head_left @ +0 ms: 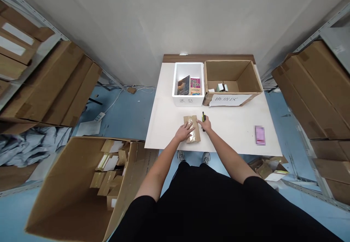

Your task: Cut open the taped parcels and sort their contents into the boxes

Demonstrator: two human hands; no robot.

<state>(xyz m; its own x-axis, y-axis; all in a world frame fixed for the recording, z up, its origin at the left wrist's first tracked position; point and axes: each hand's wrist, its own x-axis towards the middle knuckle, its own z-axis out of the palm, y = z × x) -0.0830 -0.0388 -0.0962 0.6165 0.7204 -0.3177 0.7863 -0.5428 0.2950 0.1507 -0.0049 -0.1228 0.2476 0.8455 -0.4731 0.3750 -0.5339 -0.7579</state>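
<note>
Fingers of your left hand (183, 131) lie spread flat on the small taped parcel (194, 134) at the near middle of the white table (235, 132), while your right hand (207, 124) grips a black-and-yellow cutter (203, 117) just right of it.

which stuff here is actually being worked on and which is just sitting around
In hand:
- small taped parcel, under the left hand
- black-and-yellow cutter, held in the right hand

Lying about:
- white foam box holding books
- open labelled cardboard box
- pink item at the table edge
- floor carton
- shelved cartons
</note>
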